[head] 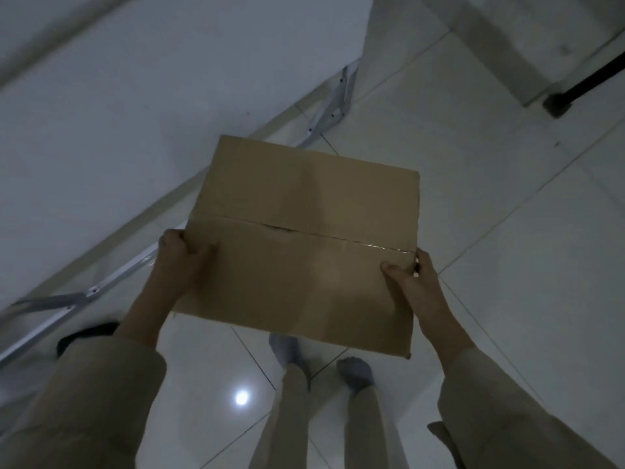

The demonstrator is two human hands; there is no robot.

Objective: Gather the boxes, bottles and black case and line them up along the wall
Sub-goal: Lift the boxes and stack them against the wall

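A brown cardboard box (304,238) with a taped seam across its top is held in the air in front of me, above the tiled floor. My left hand (179,255) grips its left edge, thumb on top. At the right edge my right hand (411,277) holds it the same way. The box hides part of my legs and the floor beneath it. No bottles or black case show in this view.
A white folding table (118,113) with grey metal legs (333,103) stands to the left. A dark object (84,335) lies under its near end. A black pole with a foot (558,103) leans at the upper right. White floor tiles (507,214) stretch right.
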